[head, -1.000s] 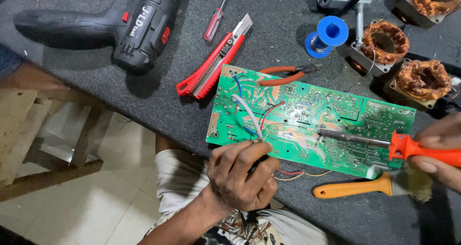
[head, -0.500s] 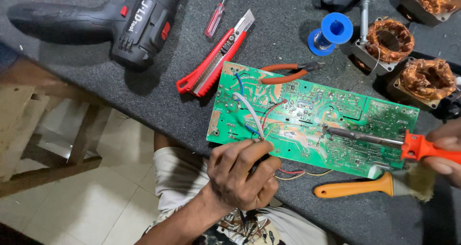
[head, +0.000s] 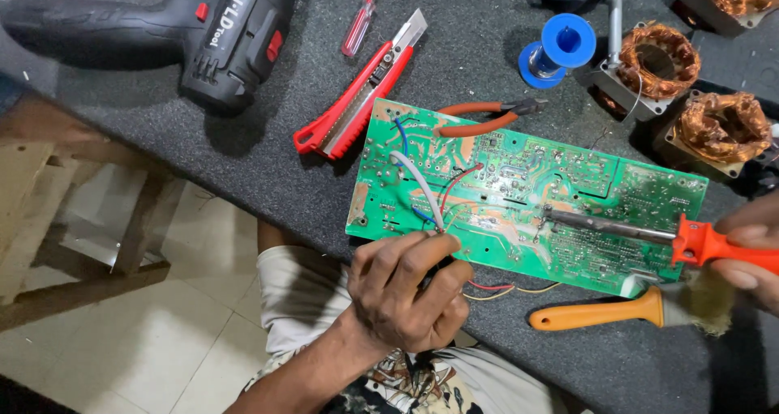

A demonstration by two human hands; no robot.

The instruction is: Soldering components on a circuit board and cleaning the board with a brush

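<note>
In the head view, a green circuit board (head: 519, 191) is lying solder side up on the dark counter (head: 487, 65), its near edge close to the counter's near edge. The left hand (head: 406, 292) is resting at the board's near-left edge, its fingers (head: 422, 247) curling together and pressing down on the edge beside a white wire (head: 418, 183) that is arching over the board. The right hand (head: 751, 252) is coming in from the right, its fingers wrapping tight around the orange handle of a soldering iron (head: 649, 234), whose tip is touching the middle of the board.

Just near the board, an orange-handled brush (head: 625, 310) is lying on the counter, partly under the right hand. Orange-handled pliers (head: 479, 118) are lying at the board's far edge, a red utility knife (head: 357, 101) just left of them. Farther off are sitting a small red screwdriver (head: 359, 20), a black cordless drill (head: 195, 28), a blue solder spool (head: 560, 47) and 2 copper-wound coils (head: 690, 89) at far right.
</note>
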